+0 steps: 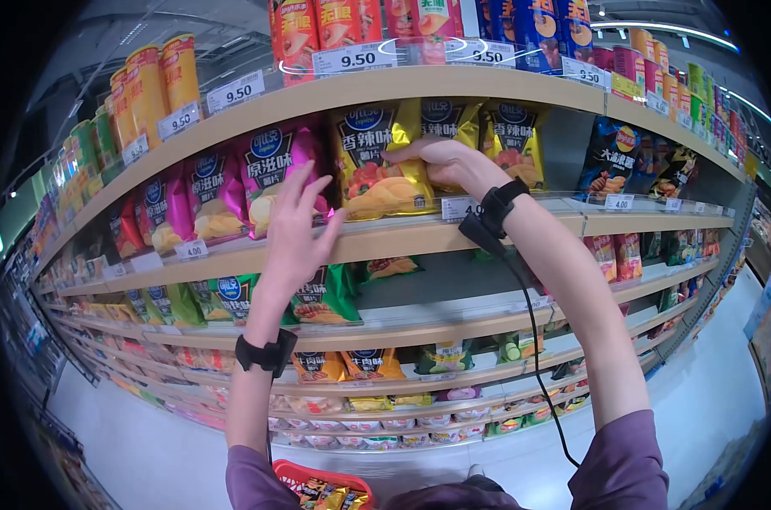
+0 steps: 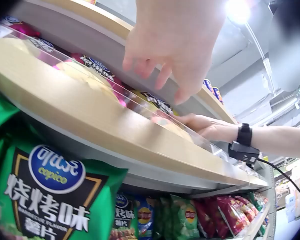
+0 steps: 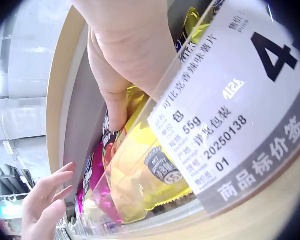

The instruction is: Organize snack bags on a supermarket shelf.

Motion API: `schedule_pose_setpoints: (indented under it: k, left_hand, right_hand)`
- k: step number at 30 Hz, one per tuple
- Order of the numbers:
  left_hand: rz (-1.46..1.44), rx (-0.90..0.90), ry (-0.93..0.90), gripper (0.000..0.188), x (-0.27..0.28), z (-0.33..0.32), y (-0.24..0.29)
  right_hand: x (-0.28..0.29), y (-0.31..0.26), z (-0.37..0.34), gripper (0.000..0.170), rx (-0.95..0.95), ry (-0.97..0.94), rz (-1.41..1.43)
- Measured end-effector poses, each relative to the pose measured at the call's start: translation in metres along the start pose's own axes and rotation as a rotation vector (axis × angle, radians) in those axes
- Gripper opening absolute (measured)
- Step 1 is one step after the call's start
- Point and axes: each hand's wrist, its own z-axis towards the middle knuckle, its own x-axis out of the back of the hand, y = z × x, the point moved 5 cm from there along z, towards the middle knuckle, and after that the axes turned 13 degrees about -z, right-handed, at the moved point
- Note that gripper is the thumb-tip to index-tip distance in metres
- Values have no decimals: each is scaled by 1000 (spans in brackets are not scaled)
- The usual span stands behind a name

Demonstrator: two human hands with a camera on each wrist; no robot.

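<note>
Several yellow chip bags stand on the upper shelf, the leftmost one (image 1: 384, 183) upright beside pink bags (image 1: 271, 170). My right hand (image 1: 453, 161) grips this yellow bag (image 3: 140, 170) at its right side. One digit of the right hand (image 3: 127, 55) lies on the bag's front, while the other fingers are hidden. My left hand (image 1: 293, 229), its fingers spread, is raised before the pink bags and holds nothing. Seen from the left wrist, the left hand (image 2: 172, 45) hangs above the shelf lip, with the right hand (image 2: 210, 127) beyond it at the yellow bag (image 2: 157, 102).
A clear plastic lip with price tags (image 3: 230, 110) runs along the shelf edge (image 1: 385, 245). Canisters (image 1: 343, 21) stand above, green bags (image 1: 326, 293) below. A red basket (image 1: 361, 485) with several packs is at the bottom. A black cable (image 1: 534, 340) hangs from the right wrist.
</note>
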Motion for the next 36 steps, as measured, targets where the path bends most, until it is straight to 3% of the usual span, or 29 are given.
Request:
schedule_pose_setpoints:
  k: [3, 6, 12, 18, 21, 22, 25, 26, 27, 30, 36]
  left_hand:
    - [149, 142, 15, 54, 7, 2, -29]
    - [181, 156, -28, 57, -2, 0, -44]
    - [136, 182, -10, 57, -8, 1, -40]
    - [141, 217, -48, 57, -9, -9, -41]
    - [106, 243, -50, 58, -12, -14, -36]
    - [93, 243, -46, 58, -12, -14, -34]
    - [105, 160, -33, 58, -11, -14, -22]
    - [90, 142, -59, 56, -13, -13, -17]
    - [74, 124, -84, 55, -15, -12, -10]
    - [22, 49, -158, 54, -23, -7, 10]
    - [-42, 18, -225, 52, -42, -1, 28]
  right_hand:
    - [-8, -1, -4, 13, 9, -27, 2]
    - [-2, 5, 11, 9, -23, 16, 36]
    - [4, 12, 29, 6, 120, 73, -153]
    - [-4, -7, -25, 30, -16, 349, -721]
    - [-6, -19, -52, 42, -62, 387, -1022]
    - [-1, -16, -47, 45, 55, 397, -1071]
    - [16, -29, -57, 41, 52, 362, -1016]
    - [29, -33, -57, 31, 136, 495, -1024]
    - [36, -45, -58, 32, 219, 574, -1333]
    - [62, -48, -59, 42, -131, 488, -1331]
    - [85, -33, -51, 42, -130, 445, -1339]
